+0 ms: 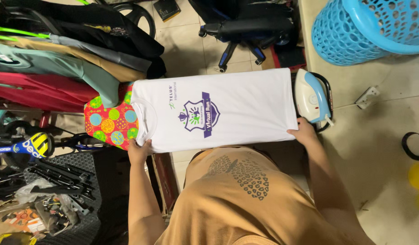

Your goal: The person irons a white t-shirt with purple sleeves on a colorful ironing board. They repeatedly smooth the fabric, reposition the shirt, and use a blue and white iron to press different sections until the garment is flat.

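Head view, the only one: a white T-shirt point(227, 111) with a purple crest print lies flat and folded narrow on an ironing board whose bright spotted cover point(110, 121) shows only beyond the collar. Its long axis runs left to right across the picture, collar toward the left, hem toward the right, printed front facing up. The left hand point(139, 152) pinches the near edge at the shoulder, fingers closed over the fabric with the thumb on top; the right hand point(304, 132) has closed on the near hem corner in the same manner. Judged from this, the two grips at opposite ends keep the cloth taut and square on the board. A white and blue iron point(313, 96) is parked just off the hem end, near the right hand, clear of the fabric as far as can be seen. Hung garments point(59, 68) crowd the rack beyond the collar; a blue laundry basket point(350, 36) stands further off.
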